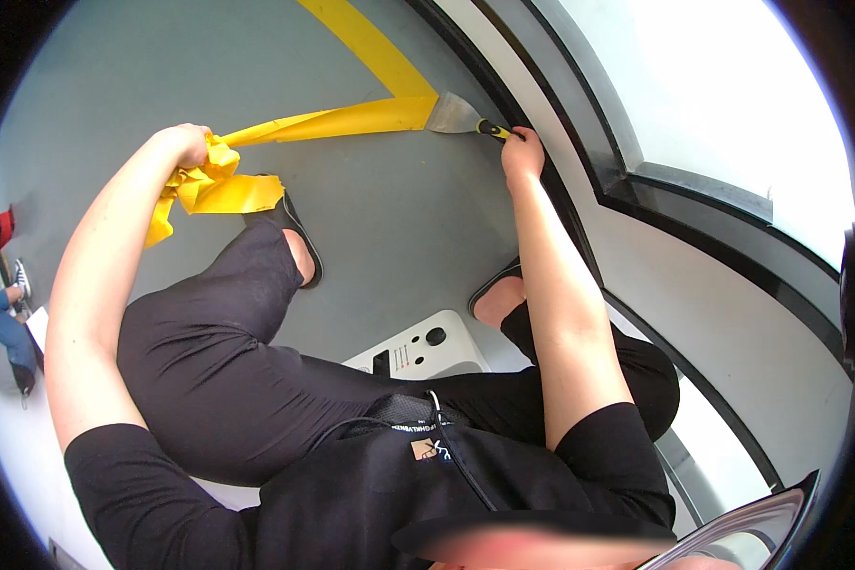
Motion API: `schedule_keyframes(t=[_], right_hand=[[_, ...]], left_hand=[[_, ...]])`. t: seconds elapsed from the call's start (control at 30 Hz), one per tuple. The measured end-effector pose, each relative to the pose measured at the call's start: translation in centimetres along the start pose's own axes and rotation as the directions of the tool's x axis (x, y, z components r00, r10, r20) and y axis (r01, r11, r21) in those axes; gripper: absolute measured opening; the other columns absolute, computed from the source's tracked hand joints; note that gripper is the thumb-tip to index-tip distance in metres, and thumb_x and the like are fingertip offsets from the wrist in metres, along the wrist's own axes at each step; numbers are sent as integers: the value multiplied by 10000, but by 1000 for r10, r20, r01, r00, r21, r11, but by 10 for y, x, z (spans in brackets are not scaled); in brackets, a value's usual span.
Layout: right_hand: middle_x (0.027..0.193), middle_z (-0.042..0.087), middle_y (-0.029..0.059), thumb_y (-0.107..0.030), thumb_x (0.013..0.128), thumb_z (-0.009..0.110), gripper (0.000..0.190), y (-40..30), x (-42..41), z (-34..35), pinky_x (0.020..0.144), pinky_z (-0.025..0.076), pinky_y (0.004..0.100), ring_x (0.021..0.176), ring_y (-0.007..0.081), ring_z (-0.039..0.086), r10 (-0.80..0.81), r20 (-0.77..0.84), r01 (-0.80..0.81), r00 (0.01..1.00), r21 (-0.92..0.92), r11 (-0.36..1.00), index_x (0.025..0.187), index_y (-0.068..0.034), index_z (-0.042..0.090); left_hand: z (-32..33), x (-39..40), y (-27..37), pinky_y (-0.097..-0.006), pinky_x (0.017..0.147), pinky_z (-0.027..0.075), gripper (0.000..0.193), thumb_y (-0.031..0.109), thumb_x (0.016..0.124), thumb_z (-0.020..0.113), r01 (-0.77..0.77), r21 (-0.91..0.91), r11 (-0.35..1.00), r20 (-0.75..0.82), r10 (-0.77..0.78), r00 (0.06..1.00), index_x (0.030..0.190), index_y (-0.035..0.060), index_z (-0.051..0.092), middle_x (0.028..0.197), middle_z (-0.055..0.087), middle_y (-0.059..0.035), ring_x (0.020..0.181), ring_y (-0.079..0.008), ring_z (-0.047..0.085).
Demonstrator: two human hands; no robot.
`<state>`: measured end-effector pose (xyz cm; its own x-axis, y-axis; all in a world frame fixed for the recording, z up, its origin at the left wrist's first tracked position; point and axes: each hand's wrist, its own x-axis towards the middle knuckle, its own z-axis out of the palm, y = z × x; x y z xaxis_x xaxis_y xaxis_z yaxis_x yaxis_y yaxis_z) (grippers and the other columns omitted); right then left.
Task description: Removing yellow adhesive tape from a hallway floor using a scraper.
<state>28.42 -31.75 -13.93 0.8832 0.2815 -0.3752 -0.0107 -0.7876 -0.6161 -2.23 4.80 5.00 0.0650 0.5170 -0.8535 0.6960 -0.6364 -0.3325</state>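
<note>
My left hand (192,146) grips a crumpled bunch of yellow floor tape (221,187), whose loose end hangs over my shoe. From that bunch a twisted yellow strip (342,122) stretches rightward to the floor corner; how much of it lies flat, I cannot tell. There the metal blade of a putty knife (453,114) lies flat on the grey floor, its edge against the strip's end. My right hand (524,153) is closed around the tool's black and yellow handle, close to the wall's foot. Another yellow tape strip (370,50) runs along the floor away from the same corner.
A black skirting (570,199) edges the wall on the right, below a dark window frame (698,196). Between my legs stands a white appliance (442,345) with knobs. At far left are a person's jeans-clad leg (11,335) and a red object (1,229).
</note>
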Motion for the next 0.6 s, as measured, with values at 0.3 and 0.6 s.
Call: schedule_keyframes(t=[0.3,0.6], right_hand=[[1082,661,214,-194,826,561,313,-4,-5,1,900,475,417,1035,362,627,115,55,-115,992,10,993,1085,-35,638],[1064,667,192,-192,837,557,302,-7,2,-4,877,481,400,1009,342,633,-34,48,33,998,17,999,1080,-37,647]], left_hand=[[1,3,2,-385,985,469,510,152,840,687,0,-1,1000,-14,0,1000,1329,167,542,1292,599,-101,1166,-278,583],[1,6,0,-384,992,467,503,156,848,681,-3,16,1000,0,3,1000,1330,164,539,1300,593,-99,1175,-273,578]])
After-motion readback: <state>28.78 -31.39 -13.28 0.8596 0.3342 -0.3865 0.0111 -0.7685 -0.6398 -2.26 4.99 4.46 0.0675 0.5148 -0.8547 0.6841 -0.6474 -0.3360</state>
